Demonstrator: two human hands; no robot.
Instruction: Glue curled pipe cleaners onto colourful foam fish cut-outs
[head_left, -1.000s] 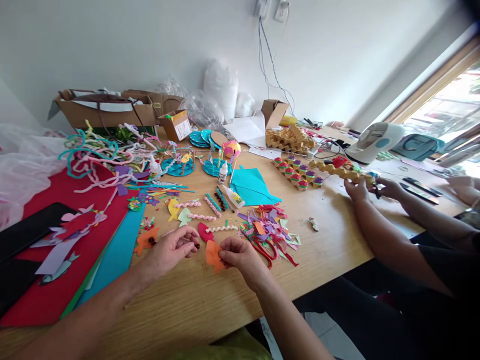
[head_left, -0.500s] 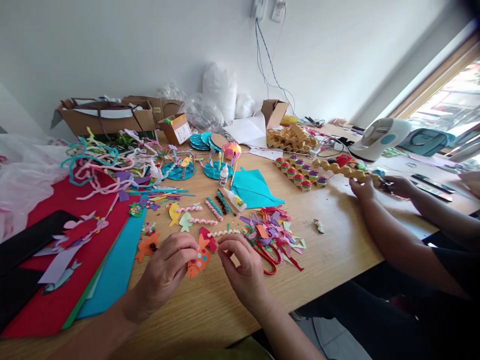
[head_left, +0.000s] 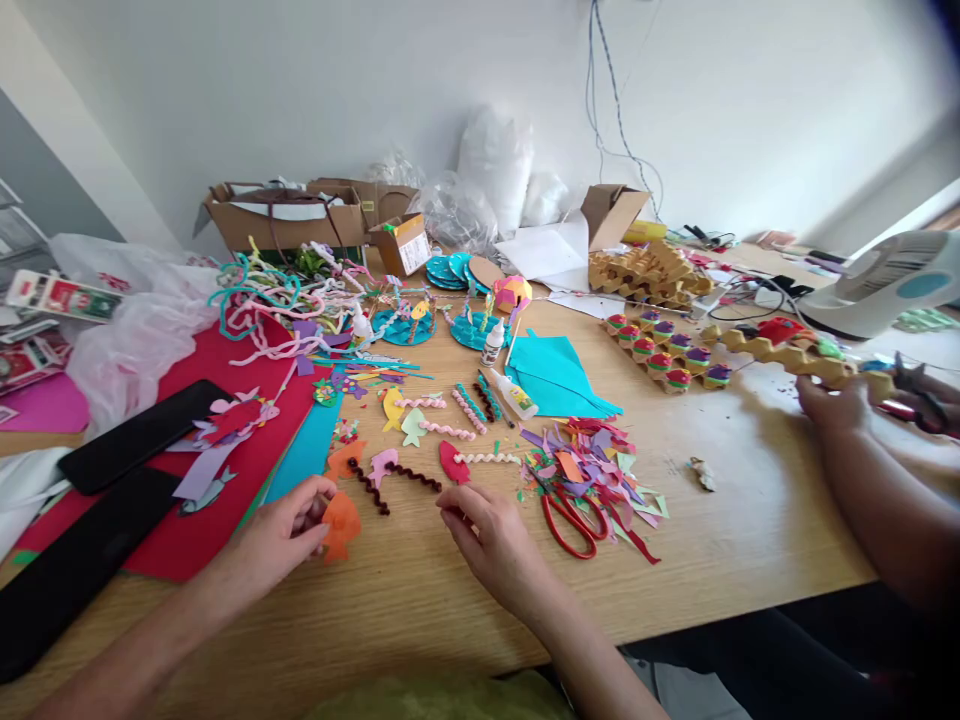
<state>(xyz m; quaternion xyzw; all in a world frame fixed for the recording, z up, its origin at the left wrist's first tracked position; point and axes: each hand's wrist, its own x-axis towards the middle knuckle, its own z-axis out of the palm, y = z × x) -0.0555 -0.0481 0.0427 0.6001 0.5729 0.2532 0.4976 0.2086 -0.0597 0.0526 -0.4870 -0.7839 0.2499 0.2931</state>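
Note:
Between the fingers and thumb of my left hand [head_left: 289, 525] is an orange paper fish [head_left: 342, 526], plain side up, just above the table. My right hand [head_left: 491, 540] is closed, its fingertips beside the end of a dark brown twisted pipe cleaner [head_left: 411, 475]; whether they touch it or pinch something is unclear. That pipe cleaner joins a pink paper fish [head_left: 384, 463]. Another orange fish [head_left: 341, 460] with a dark pipe cleaner lies to its left. A red paper fish [head_left: 453, 462] with a cream twisted stem lies behind my right hand.
Red-handled scissors [head_left: 574, 528] lie by a pile of paper scraps [head_left: 581, 455]. Behind are glue bottles [head_left: 517, 397] and teal paper [head_left: 551, 372]. Black phones [head_left: 146, 435] rest on red sheets at left. At right, a co-worker's hand [head_left: 836, 405] holds an egg-carton strip [head_left: 795, 360].
My hands have moved apart, the left going left with the orange fish, whose spotted side no longer shows. Pink fish and dark pipe cleaners are now uncovered. The view has turned left.

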